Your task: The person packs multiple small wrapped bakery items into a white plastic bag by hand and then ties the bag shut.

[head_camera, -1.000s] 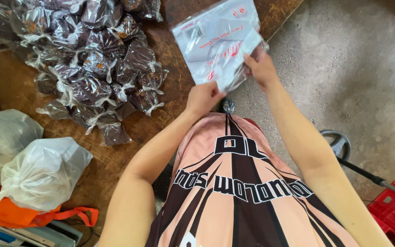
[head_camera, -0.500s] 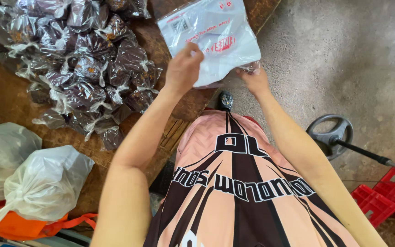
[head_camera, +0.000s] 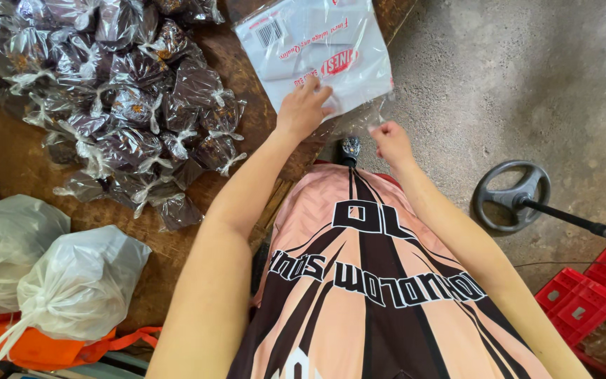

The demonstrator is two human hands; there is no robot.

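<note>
My left hand [head_camera: 304,107] rests fingers flat and slightly spread on the pack of clear plastic bags [head_camera: 317,52], which lies at the wooden table's [head_camera: 8,151] right edge, partly overhanging it. My right hand [head_camera: 390,140] pinches a loose bag corner below that edge. As I see it, pulling sideways could drag the whole pack off the edge, or tear the thin film. The tied dark pouches [head_camera: 117,105] heap well left.

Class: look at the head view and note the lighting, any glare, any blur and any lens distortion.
Head view: soft, even daylight, no hard shadows; white glare on the clear plastic bag pack under the left hand and on the dark tied packets; right hand sharp, no motion blur; wide lens stretches the forearms toward the frame's bottom.
</note>
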